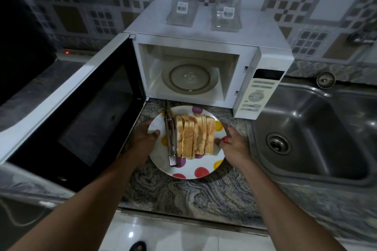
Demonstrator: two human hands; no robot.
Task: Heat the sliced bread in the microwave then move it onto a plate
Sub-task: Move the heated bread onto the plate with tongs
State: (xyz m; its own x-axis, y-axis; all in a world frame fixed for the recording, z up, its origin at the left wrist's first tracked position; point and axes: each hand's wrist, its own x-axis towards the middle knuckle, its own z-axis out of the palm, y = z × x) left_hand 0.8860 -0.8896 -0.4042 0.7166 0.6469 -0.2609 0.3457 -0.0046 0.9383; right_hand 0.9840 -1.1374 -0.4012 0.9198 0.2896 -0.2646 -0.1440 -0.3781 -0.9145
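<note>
Hands, left hand (147, 136) and right hand (232, 144), clasp round spotted plate (195, 173) bearing sliced bread (195, 136).

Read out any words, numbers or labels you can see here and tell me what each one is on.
No text here can be read.
Left clear container on the microwave: white barcode sticker, print too small.
Right clear container: barcode sticker, also too small.
Microwave control panel: button captions blurred.
Polka-dot plate, bread slices and tongs: no lettering visible.
</note>
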